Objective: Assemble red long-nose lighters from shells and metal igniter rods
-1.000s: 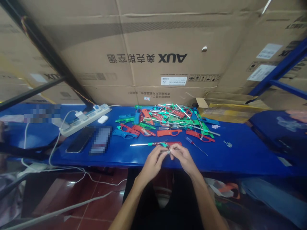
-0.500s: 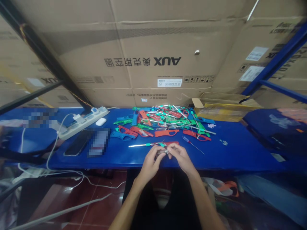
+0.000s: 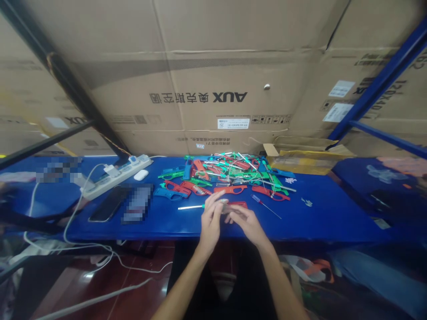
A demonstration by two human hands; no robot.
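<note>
My left hand and my right hand meet over the front of the blue table. Between their fingertips is a small part, mostly covered and too blurred to name. My left thumb and fingers close round it, some fingertips pointing up; the right fingers are curled against it from the other side. Just behind the hands lies a stick lighter with a metal tube and a red handle, partly hidden by my fingers. To the right of it rests a small screwdriver with a purplish handle.
Behind lies a heap of red, green and blue lighter parts with wires and metal tubes. Small white pieces lie to the right. An opened carton stands at the back. On the left are a power strip, a white case and phones.
The left fingers have lifted and straightened somewhat, and the right fingers have shifted round the small part. The view has tilted slightly, so the table sits a little lower. The stick lighter stays on the table.
</note>
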